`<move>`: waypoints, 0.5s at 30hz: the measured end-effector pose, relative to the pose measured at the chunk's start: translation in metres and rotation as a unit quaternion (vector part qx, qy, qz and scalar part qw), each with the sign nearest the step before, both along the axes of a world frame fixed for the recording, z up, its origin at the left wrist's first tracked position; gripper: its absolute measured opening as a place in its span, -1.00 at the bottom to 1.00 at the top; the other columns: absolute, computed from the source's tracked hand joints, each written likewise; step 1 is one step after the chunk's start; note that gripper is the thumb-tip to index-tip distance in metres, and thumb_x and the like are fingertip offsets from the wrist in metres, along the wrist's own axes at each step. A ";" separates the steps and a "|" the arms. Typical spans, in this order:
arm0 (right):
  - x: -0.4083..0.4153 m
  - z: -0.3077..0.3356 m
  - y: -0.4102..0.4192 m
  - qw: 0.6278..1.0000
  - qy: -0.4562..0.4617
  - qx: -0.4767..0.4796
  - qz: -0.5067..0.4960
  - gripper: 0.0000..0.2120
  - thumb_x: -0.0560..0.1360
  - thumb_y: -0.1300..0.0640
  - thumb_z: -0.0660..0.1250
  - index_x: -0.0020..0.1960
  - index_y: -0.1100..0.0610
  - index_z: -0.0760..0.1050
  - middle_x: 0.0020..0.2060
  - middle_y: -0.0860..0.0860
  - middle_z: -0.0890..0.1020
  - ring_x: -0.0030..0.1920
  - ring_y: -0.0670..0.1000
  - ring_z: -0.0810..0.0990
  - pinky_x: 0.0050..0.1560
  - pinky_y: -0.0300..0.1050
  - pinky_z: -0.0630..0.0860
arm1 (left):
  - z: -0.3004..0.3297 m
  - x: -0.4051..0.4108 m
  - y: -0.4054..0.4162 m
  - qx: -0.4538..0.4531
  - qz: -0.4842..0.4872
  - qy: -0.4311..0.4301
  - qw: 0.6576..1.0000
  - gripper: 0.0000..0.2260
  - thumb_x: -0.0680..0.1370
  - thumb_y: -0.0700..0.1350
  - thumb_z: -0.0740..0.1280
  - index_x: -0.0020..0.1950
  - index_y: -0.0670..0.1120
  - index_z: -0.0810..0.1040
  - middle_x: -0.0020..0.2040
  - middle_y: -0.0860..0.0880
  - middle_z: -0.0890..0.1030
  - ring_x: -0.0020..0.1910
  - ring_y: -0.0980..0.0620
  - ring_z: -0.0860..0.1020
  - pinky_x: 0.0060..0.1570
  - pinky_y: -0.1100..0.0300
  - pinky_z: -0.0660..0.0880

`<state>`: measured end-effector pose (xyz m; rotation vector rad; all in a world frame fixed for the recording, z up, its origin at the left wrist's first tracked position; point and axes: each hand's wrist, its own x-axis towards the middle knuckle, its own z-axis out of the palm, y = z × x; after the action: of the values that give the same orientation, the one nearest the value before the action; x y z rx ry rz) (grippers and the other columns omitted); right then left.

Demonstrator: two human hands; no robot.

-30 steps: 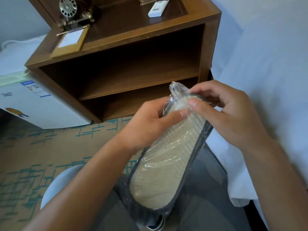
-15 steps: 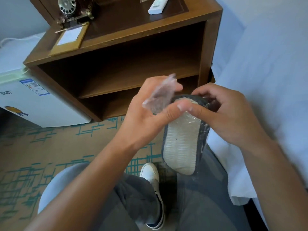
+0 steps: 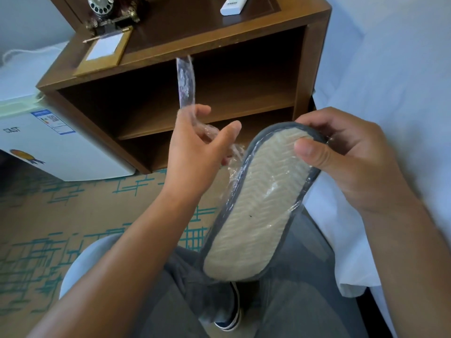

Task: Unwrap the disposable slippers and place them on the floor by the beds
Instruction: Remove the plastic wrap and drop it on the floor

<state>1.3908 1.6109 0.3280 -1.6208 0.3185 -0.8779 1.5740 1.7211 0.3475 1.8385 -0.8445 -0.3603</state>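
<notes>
Held sole-up over the lap: slippers, grey-edged with a cream ribbed sole, still partly sheathed in clear plastic wrap. Right hand gripping the upper end, thumb pressed on the sole, fingers curled behind. Left hand pinching a torn strip of wrap, stretched upward in front of the shelves. Behind: a brown wooden nightstand carrying an old-style telephone, a notepad and a white remote control. At left, a white mini fridge on patterned carpet. At right, a white-sheeted bed.
</notes>
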 end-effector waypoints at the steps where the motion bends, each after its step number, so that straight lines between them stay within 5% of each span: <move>1: 0.000 0.001 0.000 1.000 -0.013 0.012 0.008 -0.79 0.44 -0.10 0.47 0.01 -0.04 0.63 -0.22 -0.12 0.64 -0.21 -0.09 0.57 -0.17 -0.27 0.50 | 0.000 0.004 0.000 -0.004 0.026 0.008 1.000 -0.59 0.51 0.07 0.48 0.25 0.06 0.40 -0.17 -0.11 0.65 -0.26 0.00 0.67 -0.20 0.16 0.64; 6: 0.000 0.002 0.002 1.000 0.000 0.021 0.004 -0.85 0.48 -0.04 0.48 0.00 -0.01 0.63 -0.23 -0.12 0.66 -0.22 -0.12 0.59 -0.17 -0.29 0.51 | 0.007 0.025 0.005 -0.068 0.102 -0.011 0.992 -0.67 0.51 0.04 0.45 0.20 0.05 0.42 -0.21 -0.02 0.56 -0.29 0.05 0.55 -0.07 -0.05 0.59; 8: 0.000 0.001 0.002 1.000 0.016 0.015 -0.009 -0.90 0.49 -0.01 0.47 -0.01 -0.05 0.63 -0.26 -0.06 0.66 -0.26 -0.09 0.56 -0.22 -0.29 0.49 | 0.013 0.023 0.009 -0.091 0.100 -0.070 0.988 -0.69 0.57 -0.10 0.40 0.27 0.02 0.42 -0.08 0.00 0.57 -0.21 0.07 0.57 -0.04 0.07 0.64; 12: 0.002 0.000 0.004 0.999 0.024 0.003 -0.023 -0.92 0.49 0.01 0.46 -0.02 -0.06 0.62 -0.27 -0.11 0.64 -0.30 -0.13 0.54 -0.23 -0.32 0.47 | 0.009 0.013 0.010 -0.071 -0.055 -0.215 0.972 -0.74 0.60 -0.31 0.32 0.05 0.08 0.51 0.05 -0.05 0.62 -0.08 0.03 0.62 -0.08 0.06 0.61; 15: 0.004 -0.001 0.004 0.998 0.018 0.004 -0.053 -0.91 0.50 0.00 0.45 -0.01 -0.05 0.62 -0.24 -0.07 0.65 -0.26 -0.10 0.57 -0.20 -0.26 0.52 | 0.007 0.001 0.008 -0.017 -0.159 -0.060 0.985 -0.78 0.64 -0.28 0.30 0.02 0.03 0.62 -0.07 0.00 0.70 -0.11 0.07 0.67 -0.03 0.04 0.65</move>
<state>1.3950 1.6144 0.3268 -1.6257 0.4362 -0.9268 1.5747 1.7288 0.3545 1.7064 -1.2260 -0.4340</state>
